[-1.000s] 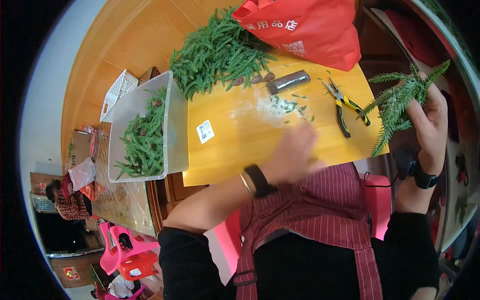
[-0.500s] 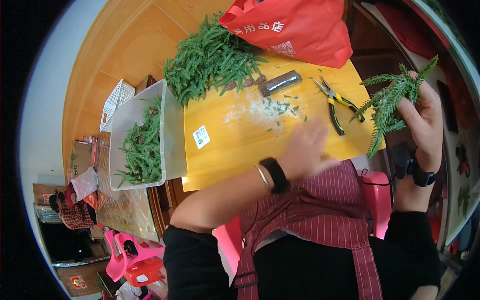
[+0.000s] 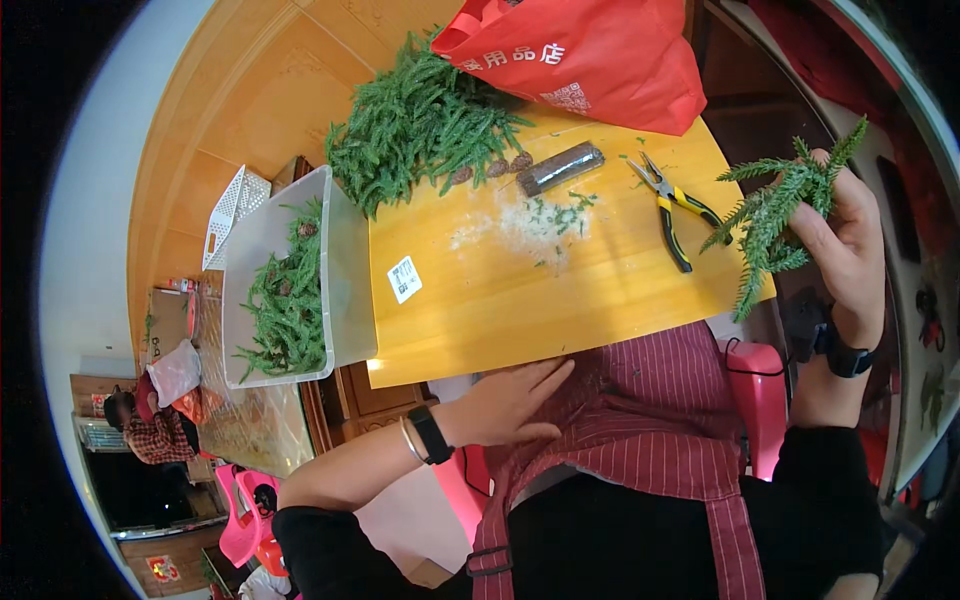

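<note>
My right hand point(image 3: 846, 232) is closed around the stem end of an artificial pine sprig point(image 3: 777, 212), held off the table's right edge. My left hand point(image 3: 510, 402) is below the table's front edge, fingers stretched out over my striped red apron point(image 3: 650, 385), with nothing in it. Pliers point(image 3: 672, 205) with yellow and black handles lie with their jaws apart on the yellow table point(image 3: 470, 325). Left of them is a dark brown roll point(image 3: 561, 168). White powder with green clippings point(image 3: 545, 222) is scattered in front of it.
A pile of green pine sprigs point(image 3: 420, 130) and small pine cones point(image 3: 497, 168) lie at the back. A red bag point(image 3: 590, 65) stands behind. To the left, a clear plastic bin point(image 3: 345, 280) holds more sprigs. A white label point(image 3: 404, 279) is on the table.
My left hand has moved left and toward me, from over the table's front edge to the apron. The right hand still holds the sprig, hardly moved.
</note>
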{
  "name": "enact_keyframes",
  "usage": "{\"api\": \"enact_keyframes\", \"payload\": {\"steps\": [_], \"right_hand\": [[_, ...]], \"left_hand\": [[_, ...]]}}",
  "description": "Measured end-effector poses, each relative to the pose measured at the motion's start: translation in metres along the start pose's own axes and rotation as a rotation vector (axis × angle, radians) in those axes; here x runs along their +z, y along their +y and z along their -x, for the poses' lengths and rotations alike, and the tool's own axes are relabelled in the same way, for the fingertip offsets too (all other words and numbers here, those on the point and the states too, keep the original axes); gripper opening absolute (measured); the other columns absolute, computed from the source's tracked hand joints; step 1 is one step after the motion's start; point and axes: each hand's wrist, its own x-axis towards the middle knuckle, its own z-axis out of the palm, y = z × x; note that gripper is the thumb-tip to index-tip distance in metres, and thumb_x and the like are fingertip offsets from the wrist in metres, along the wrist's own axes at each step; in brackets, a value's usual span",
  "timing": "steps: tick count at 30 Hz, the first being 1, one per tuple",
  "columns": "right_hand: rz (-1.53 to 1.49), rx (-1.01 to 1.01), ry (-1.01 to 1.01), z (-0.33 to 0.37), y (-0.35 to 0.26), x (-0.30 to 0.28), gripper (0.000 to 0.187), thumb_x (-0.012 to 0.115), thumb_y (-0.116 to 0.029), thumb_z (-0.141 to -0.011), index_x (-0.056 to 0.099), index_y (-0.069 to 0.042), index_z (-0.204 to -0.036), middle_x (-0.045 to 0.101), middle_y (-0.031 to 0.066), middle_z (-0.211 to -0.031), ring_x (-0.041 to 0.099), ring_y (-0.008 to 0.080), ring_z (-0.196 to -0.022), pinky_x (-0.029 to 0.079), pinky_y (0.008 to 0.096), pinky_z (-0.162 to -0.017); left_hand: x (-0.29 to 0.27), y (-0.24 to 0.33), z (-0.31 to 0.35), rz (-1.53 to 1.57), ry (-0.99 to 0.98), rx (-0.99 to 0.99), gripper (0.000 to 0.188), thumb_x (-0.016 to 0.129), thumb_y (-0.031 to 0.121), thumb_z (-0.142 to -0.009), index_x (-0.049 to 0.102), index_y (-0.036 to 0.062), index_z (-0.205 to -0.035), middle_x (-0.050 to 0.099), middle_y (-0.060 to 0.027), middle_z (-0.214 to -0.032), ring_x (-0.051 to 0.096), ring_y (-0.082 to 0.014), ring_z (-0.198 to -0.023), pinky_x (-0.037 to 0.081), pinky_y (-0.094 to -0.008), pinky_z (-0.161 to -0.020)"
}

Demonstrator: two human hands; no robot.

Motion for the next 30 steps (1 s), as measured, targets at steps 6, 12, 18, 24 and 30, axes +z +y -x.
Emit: {"api": "enact_keyframes", "payload": {"steps": [6,12,18,24,30], "right_hand": [[0.020,0.023,-0.029,0.002,-0.004,0.005,0.021,0.056,-0.005,-0.081,0.052,0.004,-0.099,0.057,0.0030,-0.086,0.054,0.0078,-0.077,0.044,0.0211,-0.068],[0.035,0.079,-0.066,0.001,-0.010,0.007,0.021,0.053,-0.007,-0.081,0.051,0.004,-0.099,0.057,0.0043,-0.088,0.054,0.0095,-0.079,0.043,0.0220,-0.070],[0.009,0.002,-0.034,-0.002,-0.008,0.012,0.018,0.058,-0.006,-0.080,0.054,0.004,-0.095,0.057,0.0011,-0.081,0.052,0.0056,-0.072,0.043,0.0199,-0.064],[0.016,0.005,-0.064,-0.008,-0.014,0.020,0.018,0.058,-0.006,-0.080,0.055,0.004,-0.094,0.057,0.0013,-0.081,0.052,0.0057,-0.073,0.043,0.0201,-0.064],[0.076,0.157,-0.197,-0.028,0.010,0.042,0.017,0.056,-0.011,-0.082,0.053,0.002,-0.093,0.052,-0.0010,-0.077,0.047,0.0039,-0.070,0.040,0.0194,-0.061]], "left_hand": [[-0.017,-0.002,-0.015,-0.055,0.004,0.253,0.075,0.051,0.043,-0.083,0.021,-0.0008,-0.135,0.019,-0.0186,-0.141,0.016,-0.0330,-0.132,0.016,-0.0455,-0.106],[-0.047,-0.057,-0.035,-0.524,0.257,-0.285,0.070,0.046,0.045,-0.084,0.026,-0.0018,-0.133,0.022,-0.0191,-0.140,0.020,-0.0316,-0.131,0.016,-0.0433,-0.107],[-0.033,0.000,-0.044,-0.205,0.156,0.277,0.077,0.038,0.055,-0.084,0.024,-0.0013,-0.134,0.024,-0.0165,-0.140,0.022,-0.0323,-0.130,0.016,-0.0455,-0.106],[-0.053,-0.035,-0.053,-0.318,0.372,-0.226,0.069,0.050,0.043,-0.083,0.030,-0.0052,-0.129,0.027,-0.0255,-0.135,0.024,-0.0349,-0.128,0.019,-0.0409,-0.106],[-0.127,-0.009,-0.037,0.424,0.671,-0.315,0.029,0.055,0.019,-0.085,0.054,-0.0013,-0.106,0.062,-0.0099,-0.085,0.059,-0.0187,-0.075,0.047,-0.0272,-0.067]]}}
